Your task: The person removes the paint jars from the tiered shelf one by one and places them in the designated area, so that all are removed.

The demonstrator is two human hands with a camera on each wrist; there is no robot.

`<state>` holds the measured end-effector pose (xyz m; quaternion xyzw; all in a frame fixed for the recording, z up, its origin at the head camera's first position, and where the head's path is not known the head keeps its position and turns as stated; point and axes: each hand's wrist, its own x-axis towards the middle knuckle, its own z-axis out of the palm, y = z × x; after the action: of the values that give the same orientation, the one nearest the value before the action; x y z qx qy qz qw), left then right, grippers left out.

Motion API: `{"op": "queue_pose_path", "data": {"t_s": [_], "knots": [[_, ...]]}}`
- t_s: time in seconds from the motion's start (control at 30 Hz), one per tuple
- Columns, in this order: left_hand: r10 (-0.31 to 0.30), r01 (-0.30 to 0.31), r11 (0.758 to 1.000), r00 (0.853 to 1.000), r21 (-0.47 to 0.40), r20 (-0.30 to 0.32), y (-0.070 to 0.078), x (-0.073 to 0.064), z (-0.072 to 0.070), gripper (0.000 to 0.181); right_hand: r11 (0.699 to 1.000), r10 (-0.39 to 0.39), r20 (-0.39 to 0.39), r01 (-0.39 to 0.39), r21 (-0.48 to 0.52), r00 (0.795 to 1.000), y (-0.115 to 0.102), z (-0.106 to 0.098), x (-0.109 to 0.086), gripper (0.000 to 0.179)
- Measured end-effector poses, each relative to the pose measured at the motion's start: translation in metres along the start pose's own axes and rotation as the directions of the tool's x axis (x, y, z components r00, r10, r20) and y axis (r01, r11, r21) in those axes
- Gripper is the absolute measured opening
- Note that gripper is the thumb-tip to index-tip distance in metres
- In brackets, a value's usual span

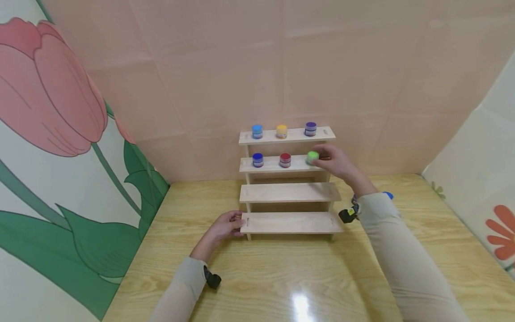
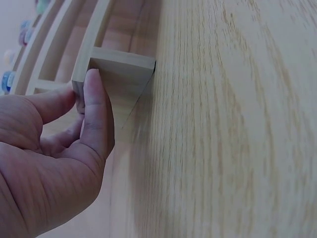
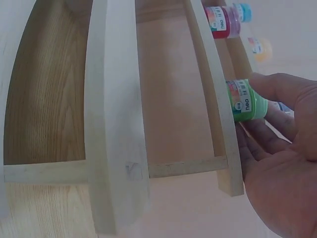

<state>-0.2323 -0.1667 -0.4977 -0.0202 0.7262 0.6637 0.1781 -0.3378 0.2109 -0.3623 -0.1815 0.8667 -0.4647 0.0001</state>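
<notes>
A light wooden four-tier stand (image 1: pixel 290 192) rises in steps against the back wall. At its lowest tier, my left hand (image 1: pixel 226 226) pinches the left end of the board (image 2: pixel 79 74) between thumb and fingers. Higher up, my right hand (image 1: pixel 337 162) holds a small green paint jar (image 3: pixel 242 101) by its lid, at the right end of the second tier from the top. The jar's base appears to rest on that board. Left of it on the same tier stand a red paint jar (image 1: pixel 285 160) and a dark blue paint jar (image 1: pixel 258 160).
Along the top tier stand a light blue jar (image 1: pixel 257 131), a yellow jar (image 1: pixel 281 131) and a purple jar (image 1: pixel 310 129). A blue object (image 1: pixel 388 195) lies on the wooden table (image 1: pixel 257 277), partly hidden behind the right forearm. Printed walls close in both sides.
</notes>
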Motion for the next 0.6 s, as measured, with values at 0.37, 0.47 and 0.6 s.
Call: {"op": "queue_pose_path", "data": {"t_s": [0.37,0.47,0.6], "knots": [[-0.004,0.004,1.0,1.0,0.001,-0.007,0.0011,-0.0003,0.0001,0.045,1.0,0.012,0.009,-0.012,-0.027,1.0,0.0001,0.0037,0.0069,0.053],[-0.004,0.004,1.0,1.0,0.002,-0.009,0.0019,-0.0011,0.0007,0.045,0.999,0.019,0.012,-0.018,-0.031,1.0,-0.0016,0.0036,0.0069,0.053],[-0.001,0.001,1.0,1.0,-0.005,-0.001,0.002,-0.0018,0.001,0.044,0.999,0.039,0.007,-0.039,-0.035,0.999,-0.0013,0.0042,0.0074,0.051]]}}
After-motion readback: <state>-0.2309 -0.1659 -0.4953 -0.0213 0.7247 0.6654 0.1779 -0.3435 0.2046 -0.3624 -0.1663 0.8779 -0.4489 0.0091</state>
